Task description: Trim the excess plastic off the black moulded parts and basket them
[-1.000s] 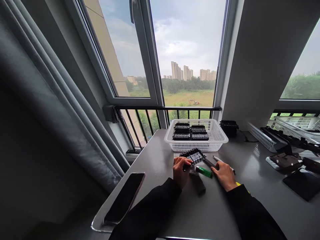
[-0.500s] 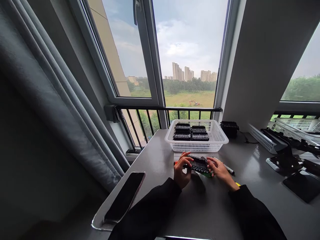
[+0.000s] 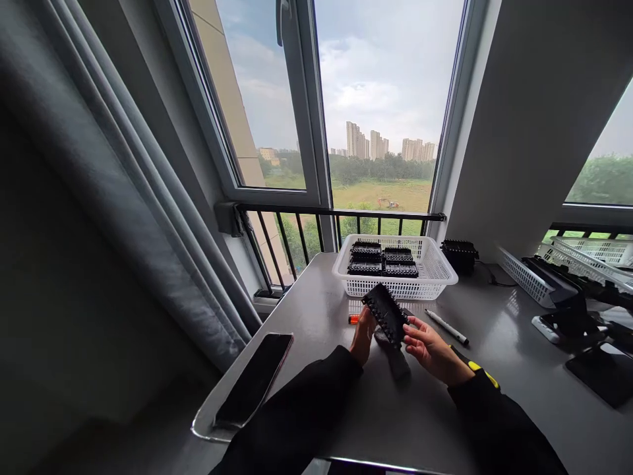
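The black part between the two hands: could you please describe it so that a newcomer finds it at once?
Find the white basket on the table below the window. Nearer the viewer, the left hand and right hand hold a black part with toothed edges. Similar parts lie in the basket; only this one is held, tilted.

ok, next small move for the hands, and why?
I'd probably level the black part: it's tilted between the left hand and right hand, and both appear to support it, so a small turn should suffice.
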`<state>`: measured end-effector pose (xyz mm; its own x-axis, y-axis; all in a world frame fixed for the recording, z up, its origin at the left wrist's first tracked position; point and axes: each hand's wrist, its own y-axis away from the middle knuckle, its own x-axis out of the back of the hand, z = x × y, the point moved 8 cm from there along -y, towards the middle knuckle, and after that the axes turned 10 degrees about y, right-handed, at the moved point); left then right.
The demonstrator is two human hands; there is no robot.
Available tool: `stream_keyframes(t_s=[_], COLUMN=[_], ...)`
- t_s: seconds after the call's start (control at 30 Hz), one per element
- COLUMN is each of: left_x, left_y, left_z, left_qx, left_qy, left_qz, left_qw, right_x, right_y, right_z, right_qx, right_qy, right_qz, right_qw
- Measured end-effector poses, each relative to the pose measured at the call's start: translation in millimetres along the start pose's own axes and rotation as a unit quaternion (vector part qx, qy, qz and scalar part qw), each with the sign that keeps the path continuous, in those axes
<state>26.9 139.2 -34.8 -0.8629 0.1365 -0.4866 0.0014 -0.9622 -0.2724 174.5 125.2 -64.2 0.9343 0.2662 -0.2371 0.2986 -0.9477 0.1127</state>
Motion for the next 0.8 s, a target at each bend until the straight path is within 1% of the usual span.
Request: stream_keyframes(t_s=[0.1,0.17,0.23,0.3,0.33,0.37,0.4,0.43,0.5,0.53,0.57,0.6,0.63,0.67,0.7,0.73,0.77,0.8], left_x=[-13.3,-20.2,-21.7,-20.4,-18.8,-16.6,-13.9,-10.7,-4.6,-2.8,-2.6,-4.3,-7.6,-12.3,-17.6,-23.0,-28.6,-34.4], left_y=[6,11,13,12,11,9,6,3,-4,-8,-12,-16,-21,-26,-31,-36,-41,-45], left_z=[-15,-16,-13,-7,-3,2,6,12,23,29,36,44,52,61,70,80,89,97], left_qx=[0.094,0.131,0.155,0.171,0.177,0.178,0.175,0.169,0.150,0.142,0.136,0.133,0.132,0.134,0.137,0.141,0.147,0.154], left_qy=[0.079,0.121,0.157,0.186,0.198,0.206,0.209,0.208,0.201,0.198,0.199,0.204,0.214,0.227,0.242,0.258,0.271,0.282], left_qz=[-0.038,-0.047,-0.035,-0.022,-0.017,-0.012,-0.006,0.002,0.022,0.029,0.032,0.028,0.018,0.004,-0.011,-0.024,-0.035,-0.044], left_qw=[0.992,0.983,0.975,0.967,0.964,0.962,0.962,0.963,0.968,0.969,0.970,0.970,0.968,0.965,0.961,0.956,0.951,0.946], right_x=[-6,-11,-16,-19,-19,-18,-16,-16,-21,-27,-33,-39,-43,-45,-45,-43,-38,-31], right_y=[0,1,2,4,5,6,7,9,13,14,14,14,13,13,12,10,9,7], right_z=[15,17,14,6,1,-5,-11,-16,-19,-17,-13,-10,-9,-13,-21,-36,-57,-80], right_qx=[-0.052,-0.054,-0.036,0.000,0.026,0.058,0.091,0.120,0.148,0.144,0.133,0.118,0.102,0.090,0.081,0.079,0.085,0.096], right_qy=[-0.041,-0.022,0.032,0.120,0.176,0.238,0.305,0.375,0.510,0.569,0.620,0.659,0.687,0.701,0.703,0.691,0.664,0.622], right_qz=[-0.002,-0.028,-0.065,-0.090,-0.087,-0.068,-0.034,0.005,0.066,0.078,0.078,0.069,0.056,0.047,0.043,0.048,0.064,0.085], right_qw=[0.998,0.998,0.997,0.989,0.980,0.967,0.947,0.919,0.845,0.806,0.770,0.740,0.718,0.706,0.705,0.717,0.740,0.772])
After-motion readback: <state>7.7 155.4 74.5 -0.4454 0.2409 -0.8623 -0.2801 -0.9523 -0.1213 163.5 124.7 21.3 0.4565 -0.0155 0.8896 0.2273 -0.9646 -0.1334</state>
